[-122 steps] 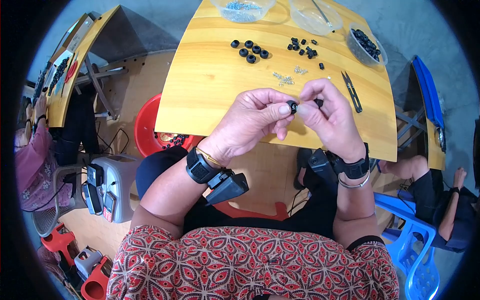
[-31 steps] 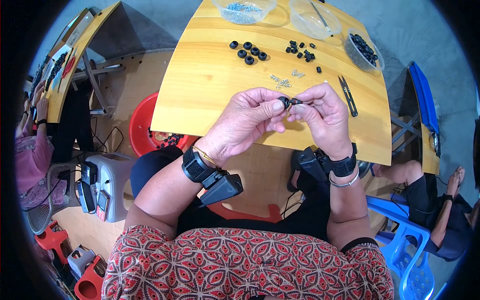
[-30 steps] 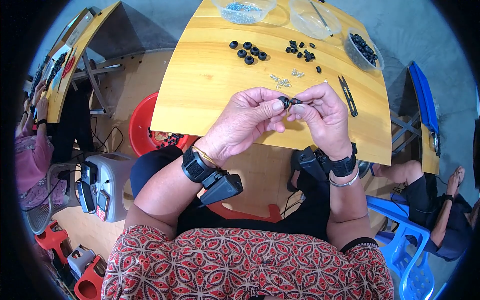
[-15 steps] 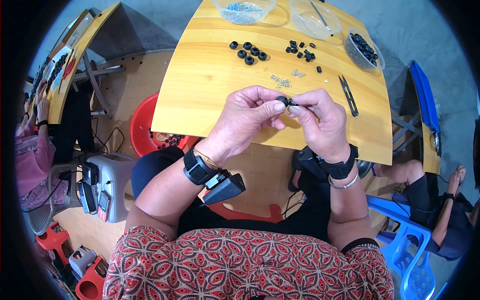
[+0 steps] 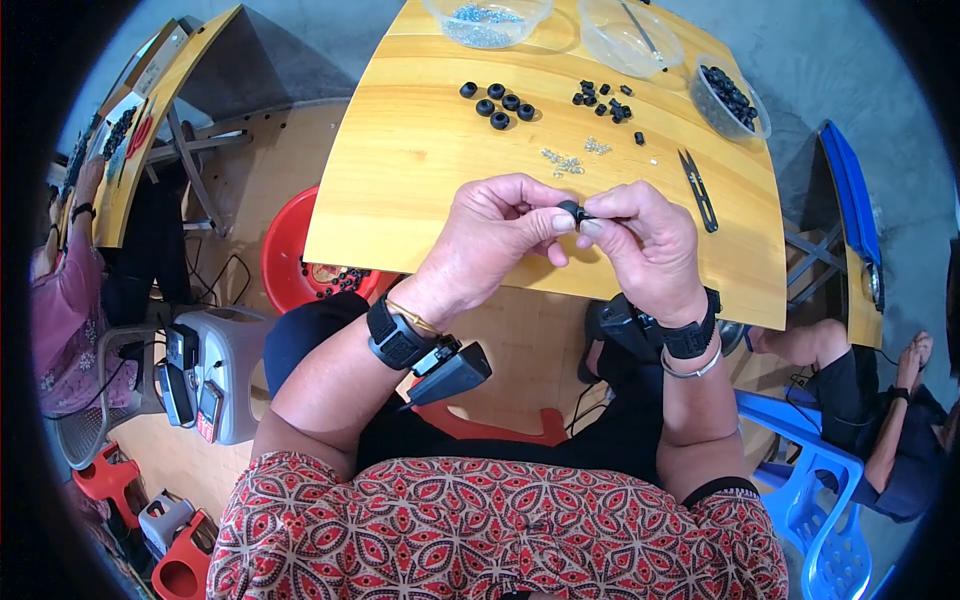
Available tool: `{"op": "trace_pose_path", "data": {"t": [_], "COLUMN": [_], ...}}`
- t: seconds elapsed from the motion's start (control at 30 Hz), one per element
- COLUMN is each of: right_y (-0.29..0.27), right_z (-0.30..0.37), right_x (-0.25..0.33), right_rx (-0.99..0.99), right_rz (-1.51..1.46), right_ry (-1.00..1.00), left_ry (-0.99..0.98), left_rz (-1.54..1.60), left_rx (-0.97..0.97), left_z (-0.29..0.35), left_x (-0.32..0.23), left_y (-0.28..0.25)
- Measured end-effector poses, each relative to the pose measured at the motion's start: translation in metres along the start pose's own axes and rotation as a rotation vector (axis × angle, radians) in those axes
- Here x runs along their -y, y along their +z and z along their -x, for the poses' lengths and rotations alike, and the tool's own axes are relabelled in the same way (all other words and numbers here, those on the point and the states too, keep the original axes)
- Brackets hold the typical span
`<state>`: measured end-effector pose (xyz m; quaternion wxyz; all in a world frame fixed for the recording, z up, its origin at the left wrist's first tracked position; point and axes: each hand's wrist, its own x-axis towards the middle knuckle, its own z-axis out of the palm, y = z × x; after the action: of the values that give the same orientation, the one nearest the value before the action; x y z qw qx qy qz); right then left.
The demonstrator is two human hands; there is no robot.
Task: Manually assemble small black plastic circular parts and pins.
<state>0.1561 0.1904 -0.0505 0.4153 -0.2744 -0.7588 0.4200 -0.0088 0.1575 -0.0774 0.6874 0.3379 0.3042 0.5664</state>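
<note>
Above the table's near edge my two hands meet around one small piece. My left hand (image 5: 500,232) pinches a black rounded piece (image 5: 568,207) between thumb and fingers. Against its right side, my right hand (image 5: 648,240) pinches a small black part (image 5: 584,214), mostly hidden by the fingertips. Beyond them lie several black round pieces with holes (image 5: 497,105), several small black cylindrical pieces (image 5: 605,102) and little clear pieces (image 5: 562,162). A pair of black thread snips (image 5: 698,190) rests to the right of my right hand.
Along the far side of the wooden table (image 5: 400,180) stand a tub of bluish clear bits (image 5: 487,42), a clear tub with a thin rod (image 5: 620,50) and a tub of black pieces (image 5: 728,125). A red basin (image 5: 285,265) sits below left. Other people work at both sides.
Both hands have shifted slightly right and down, and the two black parts look closer together. At far left, the other person's hand has moved.
</note>
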Motion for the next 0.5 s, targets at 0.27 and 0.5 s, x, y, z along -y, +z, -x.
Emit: {"op": "trace_pose_path", "data": {"t": [0.27,0.5], "right_y": [0.001,0.008], "right_z": [0.002,0.002], "right_x": [0.0,0.002], "right_rx": [0.027,-0.047], "right_rz": [-0.084,-0.093], "right_ry": [0.082,0.099], "left_ry": [-0.02,-0.042], "left_rz": [-0.002,0.105], "left_rx": [-0.012,-0.005], "left_z": [0.0,-0.001], "left_x": [0.003,0.002], "left_y": [0.0,-0.003]}}
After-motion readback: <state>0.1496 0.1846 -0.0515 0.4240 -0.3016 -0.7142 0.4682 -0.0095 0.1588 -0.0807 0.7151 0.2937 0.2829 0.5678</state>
